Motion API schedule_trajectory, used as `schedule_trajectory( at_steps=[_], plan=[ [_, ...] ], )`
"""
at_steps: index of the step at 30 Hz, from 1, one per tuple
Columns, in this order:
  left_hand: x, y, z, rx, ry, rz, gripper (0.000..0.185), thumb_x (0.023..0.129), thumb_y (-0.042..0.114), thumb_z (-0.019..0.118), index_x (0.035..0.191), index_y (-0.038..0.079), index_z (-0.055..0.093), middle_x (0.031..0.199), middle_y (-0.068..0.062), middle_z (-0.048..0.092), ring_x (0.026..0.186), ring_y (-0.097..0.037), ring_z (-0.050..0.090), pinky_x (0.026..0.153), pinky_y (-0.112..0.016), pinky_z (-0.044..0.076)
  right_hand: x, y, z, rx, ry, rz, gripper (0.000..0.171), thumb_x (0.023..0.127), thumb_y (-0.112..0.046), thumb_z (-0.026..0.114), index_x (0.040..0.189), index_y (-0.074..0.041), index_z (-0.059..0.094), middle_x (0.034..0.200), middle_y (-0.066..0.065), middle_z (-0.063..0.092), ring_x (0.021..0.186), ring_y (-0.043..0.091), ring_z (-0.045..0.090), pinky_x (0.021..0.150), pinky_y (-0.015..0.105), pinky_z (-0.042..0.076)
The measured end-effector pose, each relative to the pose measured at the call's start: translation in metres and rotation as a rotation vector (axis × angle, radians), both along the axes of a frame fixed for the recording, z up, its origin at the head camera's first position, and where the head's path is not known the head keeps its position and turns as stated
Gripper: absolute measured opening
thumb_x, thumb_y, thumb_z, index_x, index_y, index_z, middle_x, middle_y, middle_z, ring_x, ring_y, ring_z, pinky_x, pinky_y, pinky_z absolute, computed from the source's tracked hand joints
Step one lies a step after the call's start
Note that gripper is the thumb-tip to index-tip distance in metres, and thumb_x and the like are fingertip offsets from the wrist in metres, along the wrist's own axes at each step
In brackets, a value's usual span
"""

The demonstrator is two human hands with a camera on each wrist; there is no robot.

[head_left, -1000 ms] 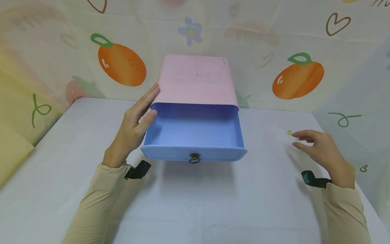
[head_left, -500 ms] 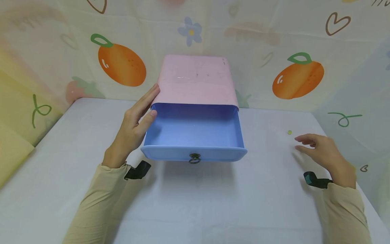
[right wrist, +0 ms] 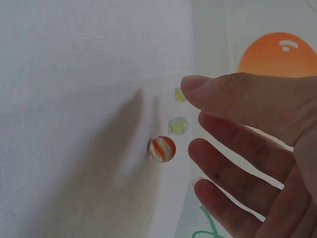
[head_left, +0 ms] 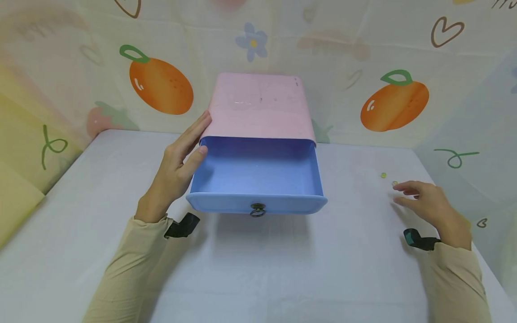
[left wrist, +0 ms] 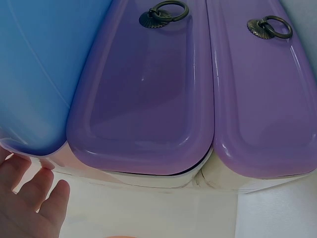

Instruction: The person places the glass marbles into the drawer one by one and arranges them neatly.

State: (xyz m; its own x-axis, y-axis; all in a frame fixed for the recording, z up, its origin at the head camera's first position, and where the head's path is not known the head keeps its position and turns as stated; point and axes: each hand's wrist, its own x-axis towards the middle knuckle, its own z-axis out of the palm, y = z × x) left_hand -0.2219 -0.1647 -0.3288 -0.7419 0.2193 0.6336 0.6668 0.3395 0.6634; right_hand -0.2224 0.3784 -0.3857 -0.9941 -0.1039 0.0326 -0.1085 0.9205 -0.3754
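Pink cabinet (head_left: 258, 105) against open left hand (head_left: 177, 168).

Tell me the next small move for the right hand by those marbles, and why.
Probably close the right hand on the orange-striped marble: the fingers are spread and hold nothing, that marble lies nearest them on the table, and the left hand braces the open blue drawer.

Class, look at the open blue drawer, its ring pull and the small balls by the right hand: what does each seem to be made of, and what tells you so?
Blue drawer: most likely moulded plastic, smooth and glossy, with rounded edges and soft highlights.
Ring pull: apparently dark, bronze-toned metal.
Small balls: probably glass marbles; one shows orange and white stripes inside with a shine, the others look translucent yellowish-green.
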Motion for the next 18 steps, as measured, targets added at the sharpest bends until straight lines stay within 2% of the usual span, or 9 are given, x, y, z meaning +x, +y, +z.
schedule_trajectory(
  at_steps=[4,15,18],
  plan=[
    [0.0005,0.0002,0.0004,0.002,-0.007,0.001,0.053,0.099,0.007,0.046,0.151,0.013,0.043,0.159,0.001,0.039,0.147,-0.013,0.037,0.12,-0.025,0.032,-0.0001,0.002,-0.0006,0.004,-0.042,-0.016,0.037,0.089,-0.015,0.072,0.119,0.005,0.066,0.121,0.036,0.061,0.104,0.052,0.059,0.086,0.062,0.051],
    [0.0012,0.0005,0.001,-0.002,-0.011,0.005,0.052,0.099,0.008,0.046,0.151,0.013,0.043,0.159,0.0,0.039,0.147,-0.014,0.037,0.119,-0.024,0.033,-0.0002,0.0074,-0.0033,0.005,-0.173,-0.084,0.042,0.093,-0.019,0.064,0.126,0.005,0.061,0.127,0.038,0.053,0.113,0.054,0.049,0.086,0.065,0.05],
    [0.001,0.0005,0.0008,0.001,-0.011,0.004,0.052,0.099,0.007,0.046,0.151,0.013,0.043,0.159,0.0,0.039,0.147,-0.014,0.037,0.12,-0.024,0.033,-0.0009,0.0096,-0.0054,0.01,-0.182,-0.085,0.041,0.093,-0.019,0.063,0.127,0.005,0.06,0.126,0.038,0.053,0.113,0.054,0.049,0.086,0.065,0.049]
  ],
)
